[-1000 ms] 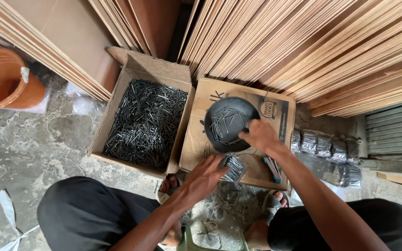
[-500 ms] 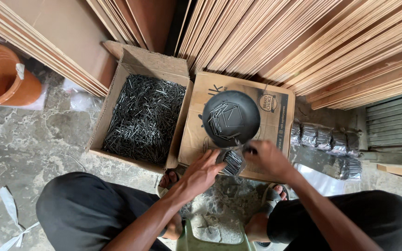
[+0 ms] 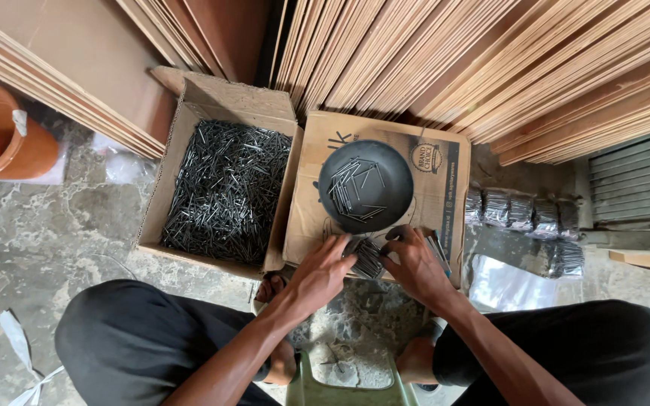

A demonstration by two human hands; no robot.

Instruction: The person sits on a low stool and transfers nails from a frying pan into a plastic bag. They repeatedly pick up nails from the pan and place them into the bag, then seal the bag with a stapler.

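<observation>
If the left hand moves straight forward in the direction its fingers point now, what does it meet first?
Probably the bundle of nails right at the fingertips of the left hand; they look touching already, though depth is unclear.

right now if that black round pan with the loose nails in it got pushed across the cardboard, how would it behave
The black pan would probably slide rather than tip: it looks shallow and sits flat on the closed carton. The loose nails inside would likely shift and rattle toward one side, since they lie scattered, not bundled. It is probably fairly light, holding only a thin scatter.
</observation>
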